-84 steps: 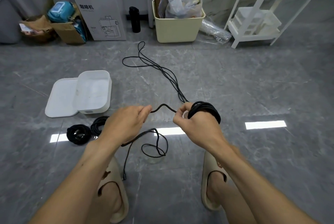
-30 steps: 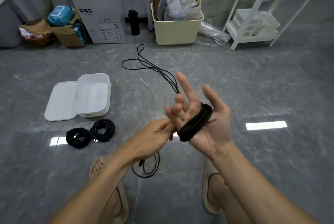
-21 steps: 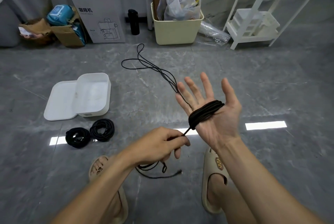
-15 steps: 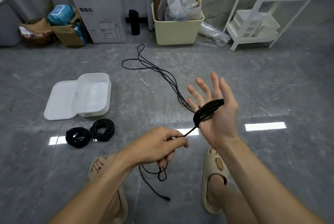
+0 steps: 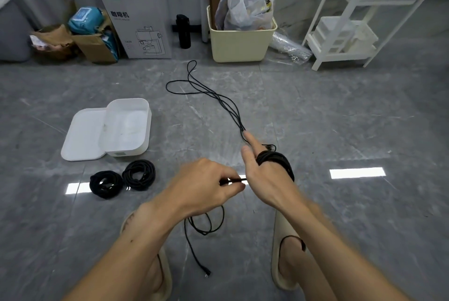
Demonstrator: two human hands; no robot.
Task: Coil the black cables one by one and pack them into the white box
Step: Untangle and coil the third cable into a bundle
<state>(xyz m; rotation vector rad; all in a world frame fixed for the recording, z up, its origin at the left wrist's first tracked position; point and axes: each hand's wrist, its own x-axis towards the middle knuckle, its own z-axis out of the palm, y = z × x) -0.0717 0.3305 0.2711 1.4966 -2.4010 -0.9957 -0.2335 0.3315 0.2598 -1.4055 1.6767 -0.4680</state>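
Observation:
A black cable is wound in several turns (image 5: 277, 158) round my right hand (image 5: 264, 174), whose back faces up with the forefinger straight. My left hand (image 5: 206, 186) pinches the free strand (image 5: 234, 180) just beside it. The loose tail (image 5: 194, 247) hangs to the floor between my feet and ends in a plug. Another long black cable (image 5: 218, 99) lies stretched out on the floor ahead. Two coiled black cables (image 5: 105, 184) (image 5: 139, 175) lie side by side on the floor. Just beyond them stands the open white box (image 5: 145, 126), its lid (image 5: 82, 135) flat at its left.
Along the back wall stand a cardboard appliance box (image 5: 136, 16), a cream bin (image 5: 240, 41) with plastic bags, a black bottle (image 5: 183, 31) and brown boxes (image 5: 92, 45). A white shelf rack (image 5: 352, 21) is at the right. My feet wear beige slippers (image 5: 284, 252).
My right hand has turned from palm up to back up, the coil still round it. My left hand has risen, pulling the strand close beside it; the tail now lies between my feet.

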